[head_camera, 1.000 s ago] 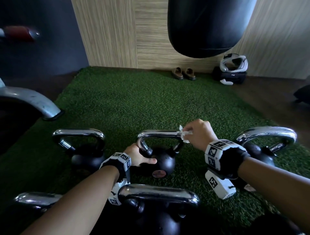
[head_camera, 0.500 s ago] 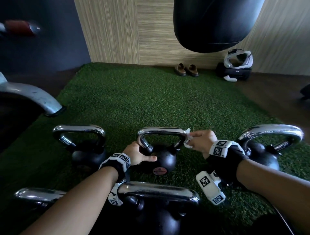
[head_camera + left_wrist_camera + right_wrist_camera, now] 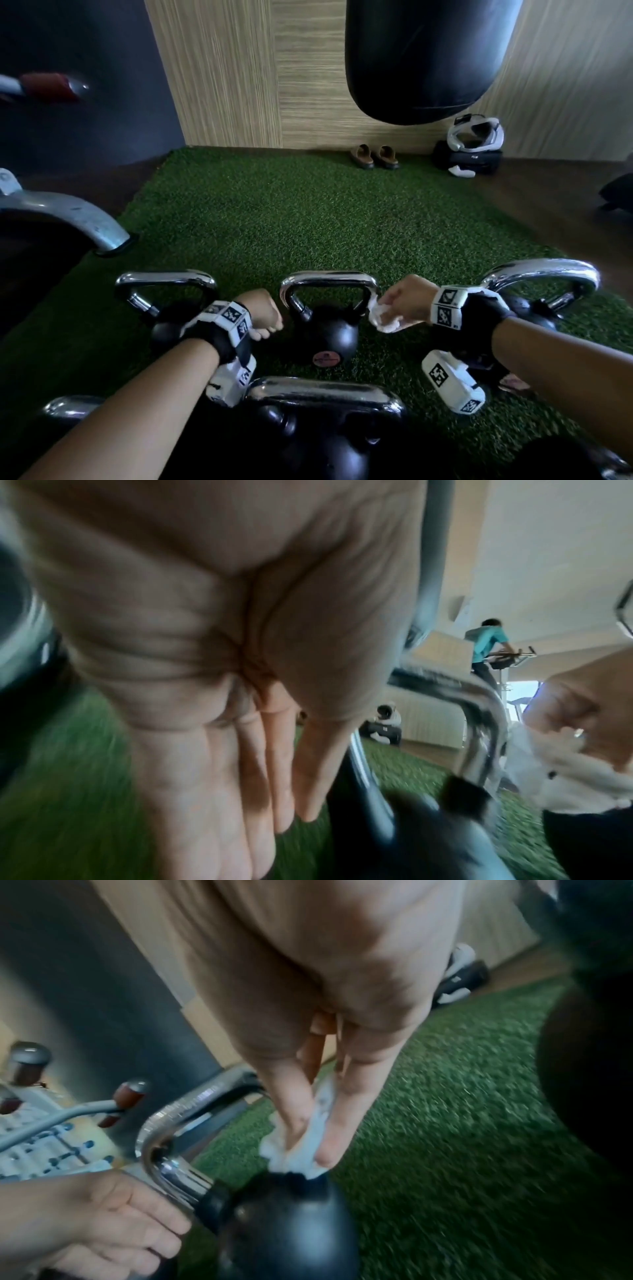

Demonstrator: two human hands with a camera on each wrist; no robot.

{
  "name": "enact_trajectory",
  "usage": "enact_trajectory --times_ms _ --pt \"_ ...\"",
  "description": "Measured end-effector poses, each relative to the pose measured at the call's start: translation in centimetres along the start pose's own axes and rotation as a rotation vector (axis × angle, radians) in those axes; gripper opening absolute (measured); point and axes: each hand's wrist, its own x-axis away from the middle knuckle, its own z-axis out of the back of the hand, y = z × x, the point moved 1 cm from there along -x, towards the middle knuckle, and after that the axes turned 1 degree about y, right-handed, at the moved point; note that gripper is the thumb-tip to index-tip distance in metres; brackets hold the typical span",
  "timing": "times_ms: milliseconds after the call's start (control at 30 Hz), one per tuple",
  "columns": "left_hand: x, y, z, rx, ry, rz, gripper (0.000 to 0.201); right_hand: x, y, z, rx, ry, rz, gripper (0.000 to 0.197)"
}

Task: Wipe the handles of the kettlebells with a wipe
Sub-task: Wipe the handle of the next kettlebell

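Observation:
A black kettlebell (image 3: 323, 335) with a chrome handle (image 3: 329, 277) stands in the middle of a row on the green turf. My right hand (image 3: 404, 303) pinches a crumpled white wipe (image 3: 382, 317) between thumb and fingers, pressed against the handle's right leg near the ball; the right wrist view shows the wipe (image 3: 301, 1148) just above the black body (image 3: 287, 1226). My left hand (image 3: 263, 313) hovers beside the handle's left leg with fingers (image 3: 240, 777) straight and holding nothing. It lies next to the chrome leg (image 3: 164, 1137).
More chrome-handled kettlebells stand to the left (image 3: 164, 301), right (image 3: 544, 284) and close in front (image 3: 325, 411). A black punching bag (image 3: 421, 58) hangs above the turf. Sandals (image 3: 373, 157) and a white headset (image 3: 472, 144) lie by the far wall. A metal machine leg (image 3: 68, 212) curves down at left.
My left hand has let go of the handle's left leg and drawn back slightly. My right hand has slid the wipe from the handle's top right corner down its right leg.

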Motion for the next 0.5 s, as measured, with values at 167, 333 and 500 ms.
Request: enact_trajectory --times_ms 167,333,500 --pt "5.6 2.7 8.0 -0.010 0.481 -0.168 0.017 2.7 -4.5 1.4 -0.069 0.023 0.347 0.027" --pt "8.9 7.3 8.4 0.630 0.117 -0.452 0.026 3.3 -7.7 0.4 -0.153 0.209 0.590 0.027" --pt "8.2 8.7 6.2 0.821 -0.124 -0.392 0.028 2.9 -9.0 -1.0 -0.157 0.409 0.689 0.028"
